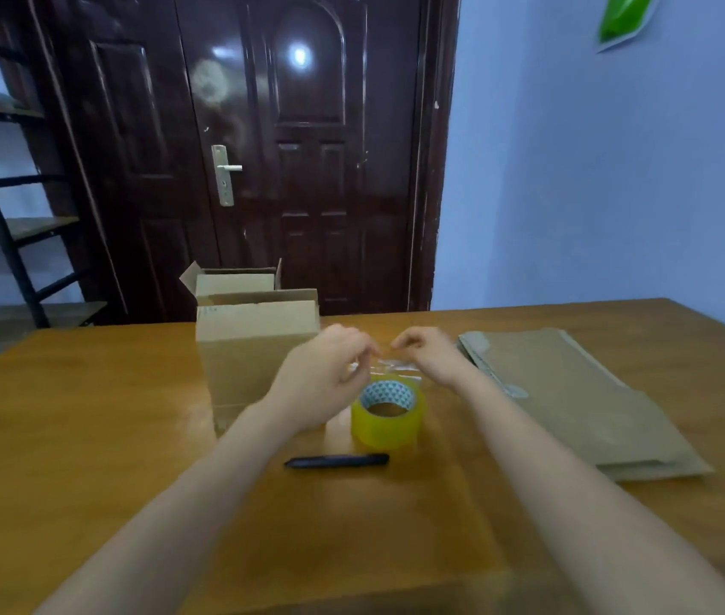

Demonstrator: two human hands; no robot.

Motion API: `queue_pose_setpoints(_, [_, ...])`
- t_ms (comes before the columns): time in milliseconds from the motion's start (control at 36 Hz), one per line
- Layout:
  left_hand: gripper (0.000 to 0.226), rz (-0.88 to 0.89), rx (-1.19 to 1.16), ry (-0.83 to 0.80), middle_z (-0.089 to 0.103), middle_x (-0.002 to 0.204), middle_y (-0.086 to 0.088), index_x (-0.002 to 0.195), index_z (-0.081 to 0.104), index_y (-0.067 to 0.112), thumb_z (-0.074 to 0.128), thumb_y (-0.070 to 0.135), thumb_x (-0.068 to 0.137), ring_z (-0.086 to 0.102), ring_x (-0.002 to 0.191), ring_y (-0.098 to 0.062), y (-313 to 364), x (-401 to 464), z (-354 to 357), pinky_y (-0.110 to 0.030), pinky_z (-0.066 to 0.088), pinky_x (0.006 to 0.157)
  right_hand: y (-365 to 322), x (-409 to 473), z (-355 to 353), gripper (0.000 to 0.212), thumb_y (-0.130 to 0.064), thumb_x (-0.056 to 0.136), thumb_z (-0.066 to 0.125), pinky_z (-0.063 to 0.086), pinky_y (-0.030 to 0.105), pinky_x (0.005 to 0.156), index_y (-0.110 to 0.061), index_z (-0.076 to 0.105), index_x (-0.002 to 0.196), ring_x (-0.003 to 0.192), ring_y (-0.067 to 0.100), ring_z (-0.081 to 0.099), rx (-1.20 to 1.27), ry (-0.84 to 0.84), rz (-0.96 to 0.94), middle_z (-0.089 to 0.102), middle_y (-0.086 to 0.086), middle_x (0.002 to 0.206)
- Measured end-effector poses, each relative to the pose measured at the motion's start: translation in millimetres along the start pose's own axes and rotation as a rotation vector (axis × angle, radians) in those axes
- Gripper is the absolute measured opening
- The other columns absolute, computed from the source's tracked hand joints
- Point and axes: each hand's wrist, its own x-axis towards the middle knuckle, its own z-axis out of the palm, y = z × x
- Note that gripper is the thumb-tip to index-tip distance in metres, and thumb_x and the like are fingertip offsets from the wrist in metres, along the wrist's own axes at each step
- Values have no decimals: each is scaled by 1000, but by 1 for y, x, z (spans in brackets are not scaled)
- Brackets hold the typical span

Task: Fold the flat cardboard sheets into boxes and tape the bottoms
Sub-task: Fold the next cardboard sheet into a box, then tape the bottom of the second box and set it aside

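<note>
Two bare forearms reached forward from the bottom edge over the wooden table (85, 415). Nearest the person lay a dark pen-like tool (337, 460), flat on the tabletop and pointing left to right; whether it was a pen or a cutter could not be told. Just beyond it stood a roll of yellowish tape (388, 415), resting on its side rim with the open core facing up. Above the roll, the left hand (323, 379) and the right hand (429, 352) were raised close together, each with fingers curled and thumb and fingertips pressed together, pinching the two ends of a clear strip of tape (389, 364) stretched between them; the motion blur hid exactly how the fingers met. To the right of the right wrist a stack of flat cardboard sheets (573, 392) lay on the table, well apart from the roll. Behind the left hand stood a folded box (254, 348) with its top flaps up, and a second box (236, 281) stood right behind it at the table's far edge. Farther back were a dark glossy door (307, 148), a black shelf (1, 215) on the left and a pale blue wall (595, 170) on the right.
</note>
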Motion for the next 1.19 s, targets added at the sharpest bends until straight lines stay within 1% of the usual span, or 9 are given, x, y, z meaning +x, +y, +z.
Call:
queue_pose_setpoints(167, [19, -106, 164, -435, 60, 104, 4, 97, 59, 21, 45, 31, 91, 57, 98, -21, 28, -10, 68, -40, 51, 76, 32, -27, -10, 57, 11, 76, 43, 25, 44, 113, -37, 66, 98, 138, 24, 27, -251, -385, -60, 35, 3, 145])
queue_pose_setpoints(306, [32, -129, 237, -337, 59, 112, 1, 109, 57, 17, 42, 41, 94, 51, 108, -17, 41, -12, 87, -26, 42, 75, 42, -41, -7, 49, -10, 84, 63, 21, 48, 114, -26, 53, 129, 137, 28, 20, -352, -460, -40, 23, -1, 151])
queue_pose_setpoints(472, [53, -162, 304, -247, 48, 130, 3, 135, 42, 19, 43, 52, 94, 40, 122, -15, 44, -21, 101, -26, 36, 100, 45, -44, -2, 30, -11, 87, 64, 22, 44, 114, -21, 61, 115, 134, 23, 24, -238, -329, -103, 32, 1, 143])
queue_pose_setpoints(556, [50, -273, 279, -190, 50, 121, 5, 124, 45, 21, 49, 57, 89, 45, 113, -13, 40, -25, 102, -28, 42, 96, 41, -46, -3, 23, -13, 86, 66, 31, 41, 109, -34, 59, 92, 127, 24, 33, -87, -271, -69, 36, 0, 131])
queue_pose_setpoints(722, [31, -556, -29, -16, 45, 90, 7, 94, 38, 23, 64, 40, 87, 47, 82, -10, 42, -20, 98, -24, 43, 68, 35, -47, -3, 18, -24, 81, 73, 40, 36, 99, -29, 63, 96, 108, 20, 39, 14, -143, -28, 32, -3, 102])
queue_pose_setpoints(889, [29, -765, -363, 137, 57, 85, -1, 89, 40, 23, 65, 11, 85, 57, 77, -16, 39, -13, 99, -37, 55, 69, 24, -49, -7, 28, -30, 78, 75, 30, 33, 105, -22, 66, 104, 110, 18, 32, -4, 8, -27, 30, 0, 106])
queue_pose_setpoints(1000, [31, -871, -698, 223, 58, 88, -6, 92, 41, 25, 59, 1, 86, 59, 81, -21, 37, -3, 92, -42, 56, 76, 14, -49, -14, 28, -27, 79, 75, 36, 35, 104, -20, 65, 104, 107, 17, 34, 24, 53, -41, 31, 2, 109])
queue_pose_setpoints(1083, [25, -878, -928, 234, 59, 98, -14, 106, 43, 16, 55, 0, 91, 62, 88, -24, 37, 4, 82, -33, 57, 74, 9, -48, -21, 26, -26, 80, 74, 37, 37, 104, -20, 66, 104, 113, 21, 37, 46, 89, -35, 33, 3, 111])
queue_pose_setpoints(1194, [18, -871, -941, 208, 60, 100, -11, 106, 48, 14, 54, 4, 92, 62, 82, -16, 34, 14, 74, -26, 55, 73, -1, -45, -28, 28, -25, 80, 74, 34, 33, 105, -17, 66, 106, 114, 21, 35, 57, 132, -38, 33, 4, 111])
